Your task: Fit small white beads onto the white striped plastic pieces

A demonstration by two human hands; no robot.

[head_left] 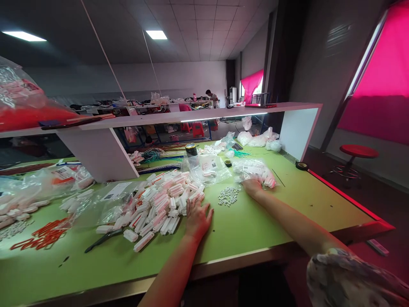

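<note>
My left hand [198, 217] rests on the green table with its fingers apart, the fingertips touching the right edge of a heap of white plastic connector housings [162, 200]. My right hand [253, 187] is at the near edge of a clear plastic bag [251, 167] with white and pinkish pieces in it. The fingers of that hand are hidden at the bag, so its grip does not show. Between my hands lies a small pile of tiny white parts [228, 196]. Behind the heap is another clear bag with a label [209, 168].
Black-handled scissors or pliers [104, 241] and orange-red clips [47, 233] lie at the left. Tape rolls [191, 149], wire bundles [153, 155] and tied bags [255, 138] stand further back. A white shelf [198, 114] spans the table. A red stool [358, 151] is at the right.
</note>
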